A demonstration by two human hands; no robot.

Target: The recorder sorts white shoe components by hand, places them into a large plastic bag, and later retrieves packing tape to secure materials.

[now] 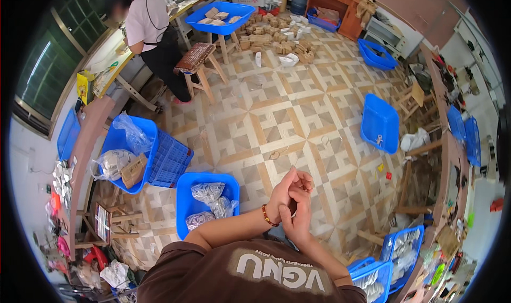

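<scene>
My two hands meet in front of my chest, above the tiled floor. My left hand (285, 190), with a beaded bracelet (269, 216) on its wrist, has its fingers curled inward. Just below and touching it is my right hand (298, 218), its fingers bent toward the left palm. Whatever lies between them, if anything, is hidden by the fingers. Nearest to the hands, on the left, a blue tub (182, 202) holds several clear bags (208, 192) of small parts.
Left stands a blue crate (169, 159) beside a tub with bags and a cardboard box. A blue tub (379, 123) lies on the floor at right. Cluttered benches (444, 196) line both sides. Far left, a person (149, 31) stands beside a stool (198, 61); brown bundles (271, 34) cover the floor behind.
</scene>
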